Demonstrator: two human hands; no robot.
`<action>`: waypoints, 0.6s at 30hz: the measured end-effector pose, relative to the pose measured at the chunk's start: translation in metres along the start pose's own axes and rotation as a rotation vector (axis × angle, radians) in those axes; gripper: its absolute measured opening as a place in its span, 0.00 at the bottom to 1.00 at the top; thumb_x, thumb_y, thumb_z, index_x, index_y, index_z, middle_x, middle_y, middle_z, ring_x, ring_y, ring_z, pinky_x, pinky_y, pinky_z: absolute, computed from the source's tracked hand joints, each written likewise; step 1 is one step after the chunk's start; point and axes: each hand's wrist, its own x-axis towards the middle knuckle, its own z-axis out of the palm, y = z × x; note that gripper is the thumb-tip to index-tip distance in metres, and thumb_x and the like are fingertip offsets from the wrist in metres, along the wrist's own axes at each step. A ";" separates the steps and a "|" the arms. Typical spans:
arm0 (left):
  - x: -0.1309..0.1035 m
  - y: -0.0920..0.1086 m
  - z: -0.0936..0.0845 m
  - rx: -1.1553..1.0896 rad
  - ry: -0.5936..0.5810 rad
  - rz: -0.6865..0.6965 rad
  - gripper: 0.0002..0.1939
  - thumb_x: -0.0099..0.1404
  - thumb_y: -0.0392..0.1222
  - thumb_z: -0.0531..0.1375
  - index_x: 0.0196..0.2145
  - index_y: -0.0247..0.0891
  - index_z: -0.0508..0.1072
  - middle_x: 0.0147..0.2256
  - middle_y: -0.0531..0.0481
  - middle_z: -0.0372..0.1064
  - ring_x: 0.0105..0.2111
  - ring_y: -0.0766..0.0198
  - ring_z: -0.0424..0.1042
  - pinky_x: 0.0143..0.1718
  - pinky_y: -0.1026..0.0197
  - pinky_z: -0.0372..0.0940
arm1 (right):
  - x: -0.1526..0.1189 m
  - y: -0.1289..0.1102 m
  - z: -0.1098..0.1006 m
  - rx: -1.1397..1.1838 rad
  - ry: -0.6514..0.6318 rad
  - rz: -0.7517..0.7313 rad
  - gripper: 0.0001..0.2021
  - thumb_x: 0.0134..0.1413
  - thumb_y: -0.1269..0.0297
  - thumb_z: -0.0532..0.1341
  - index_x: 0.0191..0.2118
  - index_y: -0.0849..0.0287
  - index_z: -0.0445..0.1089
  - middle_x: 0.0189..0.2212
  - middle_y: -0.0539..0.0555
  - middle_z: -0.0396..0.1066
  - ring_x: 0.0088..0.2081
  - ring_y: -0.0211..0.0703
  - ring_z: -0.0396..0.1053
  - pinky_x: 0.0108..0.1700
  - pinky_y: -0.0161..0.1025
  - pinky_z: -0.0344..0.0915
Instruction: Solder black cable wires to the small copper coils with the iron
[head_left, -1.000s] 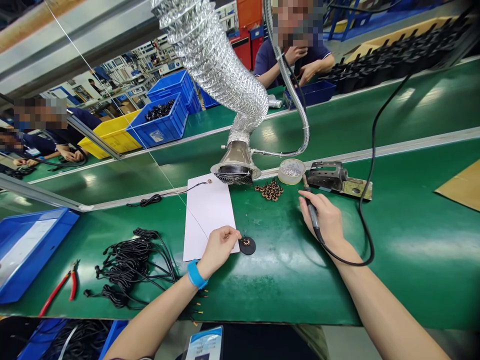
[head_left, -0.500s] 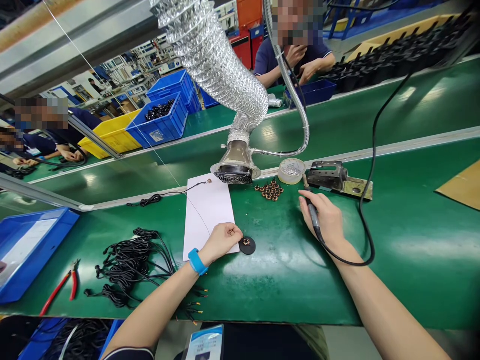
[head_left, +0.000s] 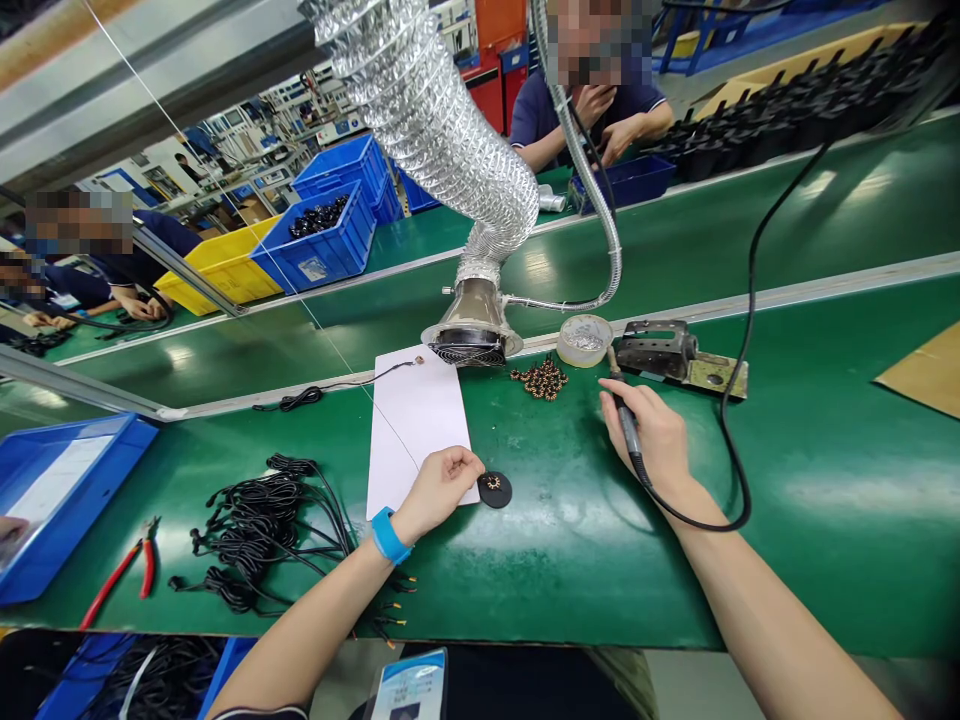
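Observation:
My left hand [head_left: 442,490], with a blue band on the wrist, is closed in a pinch. A thin solder wire [head_left: 360,378] runs from the upper left down into it. Just beyond its fingertips is a round black disc [head_left: 496,498] with a small copper-coloured toothed ring [head_left: 493,482] on top. My right hand [head_left: 654,435] is wrapped round a soldering iron [head_left: 628,428], whose tip points up towards the iron stand [head_left: 675,355]. Beside the stand sits a round tub [head_left: 583,342] of silvery material. A pile of similar copper-coloured rings [head_left: 541,380] lies left of the tub.
A fume duct [head_left: 480,310] hangs over white paper [head_left: 420,425] where a cable end rests. Black cables [head_left: 255,530], red-handled cutters [head_left: 146,565] and a blue bin [head_left: 75,540] are on the left. The iron's cord [head_left: 739,450] loops at right. Co-workers sit across the bench.
Both my hands stay nearly in place, the left still pinching beside the disc and the right still holding the iron. At the far left edge, another person's hand shows slightly more over the bin.

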 end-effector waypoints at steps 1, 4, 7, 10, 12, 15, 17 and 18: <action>-0.004 0.001 0.002 0.052 0.037 0.009 0.17 0.64 0.53 0.60 0.29 0.35 0.70 0.23 0.55 0.61 0.23 0.69 0.57 0.26 0.65 0.52 | 0.000 0.000 0.000 0.000 0.000 0.002 0.14 0.66 0.60 0.55 0.51 0.56 0.72 0.33 0.55 0.71 0.30 0.41 0.68 0.35 0.38 0.64; -0.017 0.001 0.013 0.270 0.109 0.099 0.16 0.61 0.53 0.64 0.30 0.37 0.71 0.22 0.56 0.58 0.23 0.68 0.57 0.27 0.64 0.53 | 0.000 -0.001 0.000 0.004 -0.005 0.005 0.14 0.66 0.60 0.55 0.51 0.56 0.72 0.33 0.55 0.71 0.30 0.41 0.68 0.36 0.38 0.64; -0.025 -0.002 0.023 0.473 0.117 0.256 0.11 0.63 0.49 0.64 0.36 0.39 0.74 0.25 0.54 0.62 0.26 0.66 0.61 0.31 0.63 0.56 | 0.000 -0.001 0.000 0.002 -0.007 0.007 0.14 0.66 0.60 0.55 0.51 0.56 0.72 0.32 0.55 0.70 0.30 0.41 0.68 0.36 0.38 0.64; -0.026 -0.004 0.027 0.542 0.101 0.339 0.09 0.70 0.43 0.55 0.36 0.40 0.75 0.28 0.50 0.66 0.28 0.64 0.65 0.33 0.62 0.59 | 0.000 0.000 0.000 0.001 -0.004 0.007 0.14 0.66 0.60 0.55 0.51 0.57 0.73 0.31 0.54 0.70 0.29 0.41 0.67 0.35 0.38 0.64; -0.026 -0.005 0.025 0.547 0.107 0.340 0.11 0.71 0.41 0.53 0.34 0.40 0.74 0.29 0.50 0.67 0.28 0.64 0.65 0.34 0.62 0.59 | -0.001 0.001 0.000 0.002 -0.002 0.009 0.14 0.66 0.60 0.55 0.51 0.57 0.72 0.32 0.54 0.70 0.29 0.41 0.68 0.35 0.38 0.63; -0.028 -0.005 0.020 0.542 0.130 0.299 0.11 0.70 0.41 0.54 0.31 0.39 0.72 0.28 0.50 0.66 0.28 0.64 0.64 0.33 0.62 0.58 | -0.001 0.000 0.000 0.003 0.003 0.007 0.14 0.66 0.60 0.55 0.52 0.56 0.72 0.32 0.55 0.70 0.30 0.41 0.68 0.35 0.38 0.63; -0.031 -0.005 0.017 0.532 0.142 0.264 0.10 0.69 0.41 0.54 0.30 0.39 0.71 0.27 0.51 0.64 0.27 0.64 0.63 0.32 0.62 0.58 | 0.000 -0.001 0.000 -0.006 0.005 0.007 0.14 0.66 0.60 0.55 0.51 0.56 0.73 0.32 0.54 0.70 0.30 0.41 0.68 0.35 0.38 0.63; -0.032 -0.006 0.016 0.525 0.147 0.250 0.10 0.68 0.41 0.55 0.30 0.39 0.71 0.26 0.52 0.64 0.27 0.64 0.63 0.32 0.62 0.57 | 0.000 -0.001 -0.001 -0.011 0.007 0.006 0.14 0.66 0.60 0.55 0.51 0.56 0.73 0.31 0.54 0.70 0.29 0.41 0.67 0.35 0.38 0.63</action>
